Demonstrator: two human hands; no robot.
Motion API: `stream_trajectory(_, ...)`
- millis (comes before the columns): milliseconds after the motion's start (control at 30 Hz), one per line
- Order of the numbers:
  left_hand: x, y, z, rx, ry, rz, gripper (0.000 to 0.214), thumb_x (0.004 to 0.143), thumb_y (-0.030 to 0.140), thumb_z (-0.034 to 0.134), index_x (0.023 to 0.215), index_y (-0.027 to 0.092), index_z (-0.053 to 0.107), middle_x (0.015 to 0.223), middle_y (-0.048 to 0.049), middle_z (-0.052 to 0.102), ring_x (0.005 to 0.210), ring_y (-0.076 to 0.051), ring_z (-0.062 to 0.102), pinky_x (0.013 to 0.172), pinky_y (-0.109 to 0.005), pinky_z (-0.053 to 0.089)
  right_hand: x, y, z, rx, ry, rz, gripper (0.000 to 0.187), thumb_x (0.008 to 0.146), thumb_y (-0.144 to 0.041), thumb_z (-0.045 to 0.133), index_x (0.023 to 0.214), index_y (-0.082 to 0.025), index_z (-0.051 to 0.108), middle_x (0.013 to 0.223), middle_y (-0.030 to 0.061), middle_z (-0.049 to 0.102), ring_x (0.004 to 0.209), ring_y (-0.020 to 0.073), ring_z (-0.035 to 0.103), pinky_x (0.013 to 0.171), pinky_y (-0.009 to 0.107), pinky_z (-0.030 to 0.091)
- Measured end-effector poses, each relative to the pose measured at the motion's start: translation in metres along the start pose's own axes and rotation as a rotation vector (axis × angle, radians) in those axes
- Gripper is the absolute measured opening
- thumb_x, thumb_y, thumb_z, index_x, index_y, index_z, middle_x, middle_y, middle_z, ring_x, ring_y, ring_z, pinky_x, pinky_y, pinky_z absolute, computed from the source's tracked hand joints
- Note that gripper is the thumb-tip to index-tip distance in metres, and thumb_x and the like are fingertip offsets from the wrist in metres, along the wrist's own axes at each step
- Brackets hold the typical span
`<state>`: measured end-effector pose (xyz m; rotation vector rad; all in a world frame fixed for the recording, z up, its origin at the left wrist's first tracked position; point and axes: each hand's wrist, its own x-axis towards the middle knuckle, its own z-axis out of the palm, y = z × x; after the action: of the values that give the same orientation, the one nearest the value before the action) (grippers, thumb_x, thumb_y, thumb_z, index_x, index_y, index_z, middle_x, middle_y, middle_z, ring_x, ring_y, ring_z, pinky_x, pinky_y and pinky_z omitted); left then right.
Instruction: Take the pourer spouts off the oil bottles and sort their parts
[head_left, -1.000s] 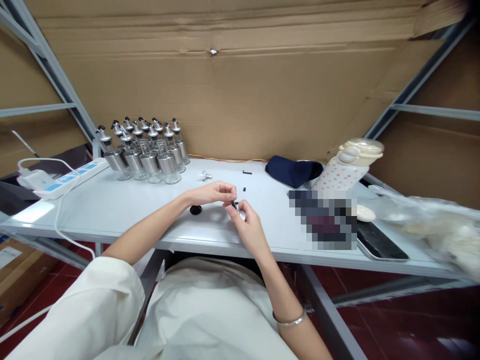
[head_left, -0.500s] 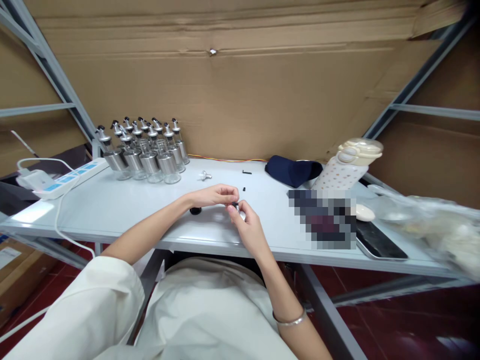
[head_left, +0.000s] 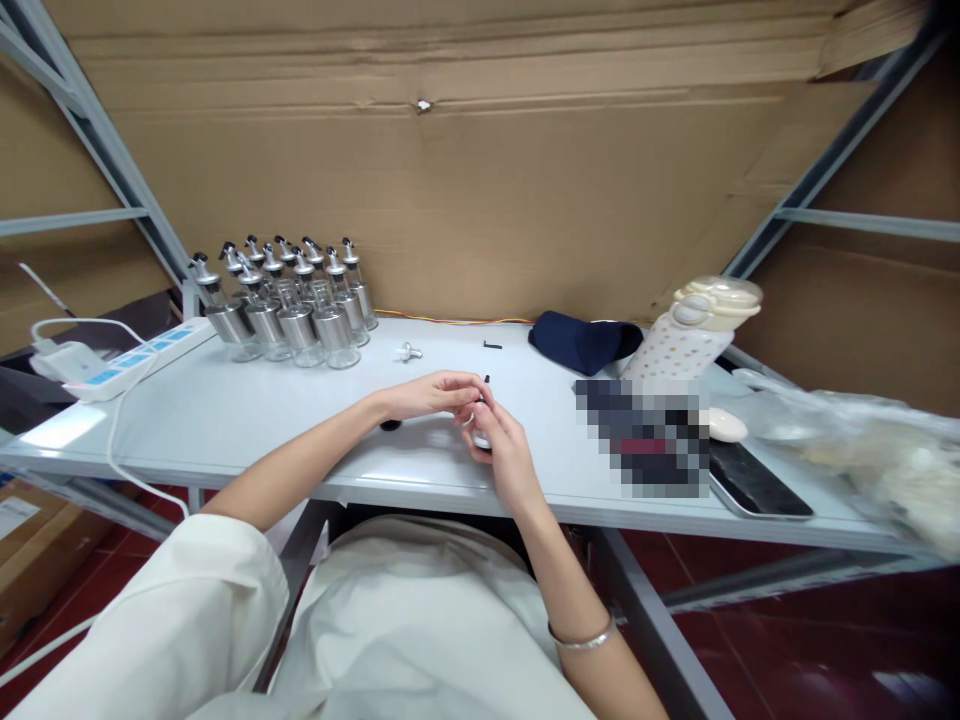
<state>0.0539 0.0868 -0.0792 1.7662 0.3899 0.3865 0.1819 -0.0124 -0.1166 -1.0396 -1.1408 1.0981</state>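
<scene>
Fingers point(head_left: 504, 424) of the right hand point(head_left: 514, 462) are holding a small, rounded, shiny silver-and-black part point(head_left: 481, 438) over the glossy white table point(head_left: 555, 430). The left hand's point(head_left: 427, 394) narrowly bunched fingers are meeting its black top; whether they are pinching something separate, I cannot tell. Steadying the slick body and pressing squarely would be serving best. Behind, clear glass bottles point(head_left: 321, 294) are wearing silvery metal sleeves point(head_left: 331, 327).
</scene>
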Motion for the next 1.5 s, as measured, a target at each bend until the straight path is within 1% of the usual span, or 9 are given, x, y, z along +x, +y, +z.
stream_trajectory(100,0.000,-0.001,-0.002,-0.045,-0.028,0.004,0.042,0.075,0.049,0.065,0.097,0.014,0.063,0.074,-0.0007,0.059,0.065,-0.009,0.050,0.066,-0.023,0.041,0.001,-0.004,0.000,0.169,-0.009,0.039,0.034,0.076,-0.053,0.055,0.073,-0.018,0.053,0.070,0.0003,0.052,0.051,0.0080,0.036,0.039,0.019,0.020)
stream_trajectory(167,0.000,-0.001,-0.004,-0.053,-0.013,0.014,0.039,0.072,0.044,0.069,0.098,0.015,0.066,0.081,-0.0031,0.062,0.069,-0.009,0.053,0.068,-0.024,0.043,0.002,-0.005,-0.001,0.213,-0.027,0.051,0.035,0.074,-0.053,0.056,0.070,-0.019,0.052,0.066,-0.0002,0.051,0.048,0.0073,0.035,0.038,0.019,0.016)
stream_trajectory(367,-0.001,0.003,-0.006,-0.057,0.022,0.082,0.028,0.071,0.039,0.072,0.086,0.014,0.072,0.086,-0.0059,0.065,0.070,-0.010,0.056,0.069,-0.025,0.044,0.003,-0.007,-0.003,0.215,-0.095,0.117,0.042,0.071,-0.059,0.059,0.066,-0.019,0.046,0.048,-0.0039,0.045,0.043,0.0060,0.030,0.037,0.017,0.013)
stream_trajectory(567,0.001,0.000,-0.004,-0.090,0.090,0.060,0.029,0.066,0.038,0.076,0.081,0.013,0.073,0.081,-0.0067,0.068,0.070,-0.011,0.058,0.068,-0.025,0.044,0.003,-0.012,-0.005,0.373,-0.250,0.272,0.060,0.065,-0.080,0.044,0.061,-0.020,0.040,0.040,-0.0051,0.040,0.036,0.0035,0.021,0.035,0.017,0.007)
stream_trajectory(667,0.001,0.000,-0.004,-0.071,0.086,0.040,0.031,0.065,0.039,0.077,0.080,0.013,0.073,0.080,-0.0072,0.069,0.071,-0.012,0.059,0.069,-0.025,0.044,0.004,-0.012,-0.006,0.382,-0.249,0.289,0.059,0.066,-0.079,0.043,0.061,-0.020,0.040,0.039,-0.0052,0.041,0.035,0.0030,0.019,0.035,0.017,0.007)
stream_trajectory(867,-0.001,0.005,0.000,-0.031,0.076,0.053,0.029,0.069,0.040,0.073,0.082,0.014,0.073,0.077,-0.0062,0.068,0.070,-0.013,0.060,0.071,-0.027,0.045,0.004,-0.011,-0.006,0.408,-0.215,0.276,0.044,0.068,-0.061,0.058,0.063,-0.020,0.042,0.039,-0.0065,0.040,0.034,0.0024,0.018,0.035,0.017,0.007)
stream_trajectory(1100,0.001,0.001,0.000,-0.021,0.135,0.128,0.028,0.067,0.041,0.075,0.082,0.017,0.075,0.086,-0.0067,0.066,0.072,-0.011,0.057,0.070,-0.025,0.044,0.004,-0.013,-0.007,0.408,-0.226,0.333,0.058,0.067,-0.078,0.043,0.059,-0.021,0.038,0.036,-0.0065,0.038,0.032,0.0018,0.015,0.034,0.016,0.007)
stream_trajectory(1200,0.002,0.001,0.001,-0.041,0.139,0.154,0.027,0.067,0.040,0.075,0.082,0.017,0.075,0.087,-0.0066,0.065,0.073,-0.011,0.057,0.071,-0.025,0.045,0.004,-0.013,-0.007,0.415,-0.208,0.334,0.059,0.066,-0.079,0.043,0.059,-0.020,0.039,0.036,-0.0063,0.038,0.032,0.0019,0.016,0.034,0.016,0.007)
stream_trajectory(1500,0.001,0.001,0.003,-0.051,0.127,0.109,0.029,0.066,0.040,0.076,0.081,0.016,0.075,0.089,-0.0075,0.065,0.073,-0.013,0.059,0.070,-0.026,0.048,0.005,-0.012,-0.006,0.416,-0.195,0.341,0.057,0.065,-0.076,0.046,0.058,-0.021,0.038,0.036,-0.0062,0.039,0.032,0.0019,0.015,0.034,0.016,0.007)
